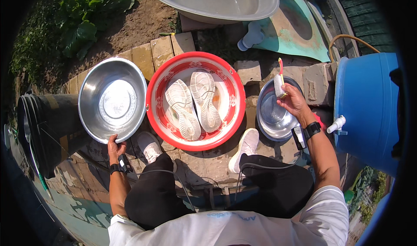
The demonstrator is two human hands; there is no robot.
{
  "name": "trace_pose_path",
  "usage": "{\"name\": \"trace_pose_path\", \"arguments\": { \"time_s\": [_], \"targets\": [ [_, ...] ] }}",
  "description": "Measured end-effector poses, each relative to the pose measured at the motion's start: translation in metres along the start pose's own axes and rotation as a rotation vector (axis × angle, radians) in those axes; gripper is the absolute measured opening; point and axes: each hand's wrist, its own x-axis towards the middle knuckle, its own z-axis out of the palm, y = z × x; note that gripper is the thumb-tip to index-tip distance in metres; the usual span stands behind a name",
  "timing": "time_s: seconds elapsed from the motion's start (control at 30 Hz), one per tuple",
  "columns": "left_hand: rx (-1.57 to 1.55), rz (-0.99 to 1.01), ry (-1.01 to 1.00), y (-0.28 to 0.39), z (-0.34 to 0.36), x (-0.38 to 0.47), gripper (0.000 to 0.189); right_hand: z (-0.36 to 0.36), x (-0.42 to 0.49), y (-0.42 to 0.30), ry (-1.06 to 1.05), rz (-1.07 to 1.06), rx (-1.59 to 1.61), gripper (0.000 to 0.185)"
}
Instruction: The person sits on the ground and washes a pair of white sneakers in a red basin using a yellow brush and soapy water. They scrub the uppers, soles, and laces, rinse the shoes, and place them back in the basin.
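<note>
My left hand [116, 147] grips the near rim of a shiny metal basin [91, 115], which shows nothing inside but glare. In my right hand [294, 101] is a scrub brush [278, 84] with white bristles and a red and yellow-green handle, raised over a smaller metal bowl [272, 111]. That bowl seems to hold clear water. Between my hands stands a red and white enamel basin [195, 145]. Two pale shoes, a left one [183, 111] and a right one [205, 99], lie in it with their soles up.
A big grey tub [221, 1] with water stands beyond the basins. At right is a blue barrel [365, 109] with a white tap [336, 124]; at left, a black bucket [52, 128] lies on its side. Cables run from my wrist devices across my legs. Bricks pave the ground.
</note>
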Motion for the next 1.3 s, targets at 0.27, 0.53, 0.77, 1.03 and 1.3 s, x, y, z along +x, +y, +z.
{"name": "trace_pose_path", "arguments": {
  "time_s": [0.27,0.53,0.77,1.03,1.3],
  "targets": [
    [0.011,0.116,-0.153,0.066,0.054,-0.008,0.007,-0.008,-0.006,0.017,-0.084,0.106,0.087,0.016],
    [0.219,0.108,-0.313,0.117,0.211,-0.093,0.022,-0.031,-0.013,0.053,-0.189,0.166,0.262,0.022],
    [0.383,0.049,-0.507,0.082,0.343,-0.150,0.023,-0.051,-0.025,0.096,-0.295,0.133,0.503,0.015],
    [0.598,-0.148,-0.631,-0.034,0.490,-0.201,0.035,-0.080,-0.038,0.121,-0.231,0.040,0.754,0.016],
    [0.641,-0.346,-0.858,-0.182,0.604,-0.186,0.032,-0.127,-0.038,0.139,-0.200,-0.067,0.833,0.038]
  ]
}}
